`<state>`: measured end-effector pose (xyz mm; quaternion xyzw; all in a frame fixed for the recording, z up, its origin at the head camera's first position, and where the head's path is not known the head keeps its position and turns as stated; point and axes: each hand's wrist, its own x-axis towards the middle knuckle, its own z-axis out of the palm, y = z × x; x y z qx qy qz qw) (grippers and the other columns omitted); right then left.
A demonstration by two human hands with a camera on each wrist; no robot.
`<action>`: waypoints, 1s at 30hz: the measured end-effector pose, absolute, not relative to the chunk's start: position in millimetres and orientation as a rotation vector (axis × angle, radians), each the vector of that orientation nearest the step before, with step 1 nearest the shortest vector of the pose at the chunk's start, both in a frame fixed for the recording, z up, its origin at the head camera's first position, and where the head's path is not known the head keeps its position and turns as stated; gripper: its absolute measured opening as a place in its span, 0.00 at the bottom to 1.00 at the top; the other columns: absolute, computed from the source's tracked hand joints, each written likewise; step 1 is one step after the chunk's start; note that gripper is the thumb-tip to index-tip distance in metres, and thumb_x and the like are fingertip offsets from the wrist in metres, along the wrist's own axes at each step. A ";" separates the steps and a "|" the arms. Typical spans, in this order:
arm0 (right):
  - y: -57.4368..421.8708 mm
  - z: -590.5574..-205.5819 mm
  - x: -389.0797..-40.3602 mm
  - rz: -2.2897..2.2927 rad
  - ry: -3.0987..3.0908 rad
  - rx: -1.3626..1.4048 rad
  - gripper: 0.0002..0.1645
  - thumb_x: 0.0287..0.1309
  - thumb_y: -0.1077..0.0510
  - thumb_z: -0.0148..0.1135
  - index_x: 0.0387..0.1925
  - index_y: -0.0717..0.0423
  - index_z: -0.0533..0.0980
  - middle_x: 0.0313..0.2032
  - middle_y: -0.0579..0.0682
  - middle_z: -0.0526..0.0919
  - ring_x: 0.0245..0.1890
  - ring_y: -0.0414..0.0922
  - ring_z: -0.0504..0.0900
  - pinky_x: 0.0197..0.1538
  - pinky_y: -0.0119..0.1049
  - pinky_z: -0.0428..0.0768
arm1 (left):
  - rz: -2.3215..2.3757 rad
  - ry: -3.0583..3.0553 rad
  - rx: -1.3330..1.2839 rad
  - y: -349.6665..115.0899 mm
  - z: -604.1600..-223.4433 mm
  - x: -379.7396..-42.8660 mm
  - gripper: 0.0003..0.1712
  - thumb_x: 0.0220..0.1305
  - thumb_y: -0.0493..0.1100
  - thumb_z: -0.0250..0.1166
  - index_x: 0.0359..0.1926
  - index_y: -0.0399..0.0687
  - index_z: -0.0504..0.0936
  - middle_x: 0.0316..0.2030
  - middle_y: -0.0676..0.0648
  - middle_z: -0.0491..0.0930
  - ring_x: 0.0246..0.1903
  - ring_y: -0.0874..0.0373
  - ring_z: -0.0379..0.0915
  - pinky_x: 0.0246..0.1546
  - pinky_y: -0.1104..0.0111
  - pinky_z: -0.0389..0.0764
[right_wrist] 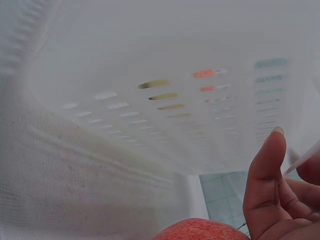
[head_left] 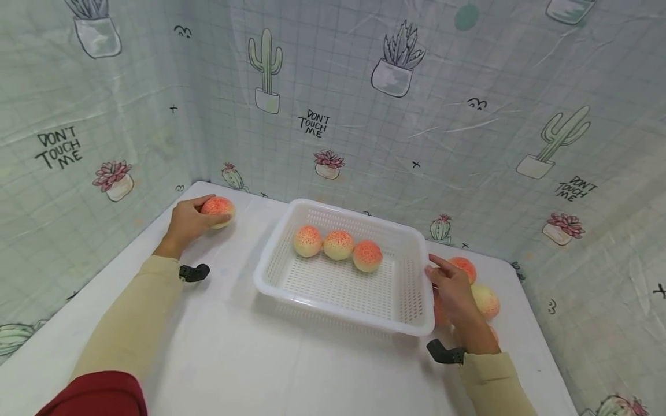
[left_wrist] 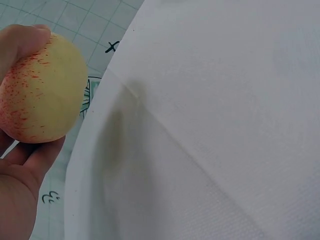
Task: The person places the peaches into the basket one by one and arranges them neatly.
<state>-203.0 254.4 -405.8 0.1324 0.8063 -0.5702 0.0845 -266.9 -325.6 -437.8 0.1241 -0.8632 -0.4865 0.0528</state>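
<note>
My left hand (head_left: 189,222) grips a peach (head_left: 218,212) near the table's far left corner. In the left wrist view, thumb and fingers press the yellow and red-speckled peach (left_wrist: 47,95) from opposite sides. A white plastic basket (head_left: 333,308) stands mid-table with three peaches in a row inside, one of them the middle peach (head_left: 338,245). With my right hand (head_left: 458,292) I pinch the basket's right rim. The right wrist view shows the thumb (right_wrist: 267,175) at the rim and the basket's slotted plastic (right_wrist: 165,125) close up, orange showing through some slots.
Several more peaches lie right of the basket, partly behind my right hand, among them a yellow peach (head_left: 486,301) and a red one (head_left: 463,268). A patterned curtain (head_left: 354,133) hangs round the white table (head_left: 250,364). Each wrist bears a black camera mount (head_left: 194,273).
</note>
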 end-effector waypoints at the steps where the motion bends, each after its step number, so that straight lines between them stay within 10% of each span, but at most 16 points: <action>1: 254.3 -405.7 -203.0 -1.704 2.402 0.394 0.34 0.77 0.45 0.55 0.79 0.38 0.62 0.63 0.51 0.75 0.53 0.45 0.84 0.59 0.35 0.85 | -1.472 -2.627 0.367 -325.4 -436.5 -266.2 0.55 0.60 0.58 0.77 0.79 0.43 0.62 0.77 0.36 0.65 0.75 0.38 0.63 0.74 0.46 0.69; 30: 255.3 -403.7 -204.1 -1.697 2.379 0.396 0.34 0.77 0.45 0.55 0.80 0.37 0.62 0.67 0.51 0.73 0.56 0.45 0.84 0.63 0.41 0.83 | -1.415 -2.731 0.186 -316.1 -398.1 -249.3 0.52 0.58 0.59 0.78 0.78 0.47 0.67 0.73 0.35 0.69 0.69 0.38 0.68 0.69 0.43 0.75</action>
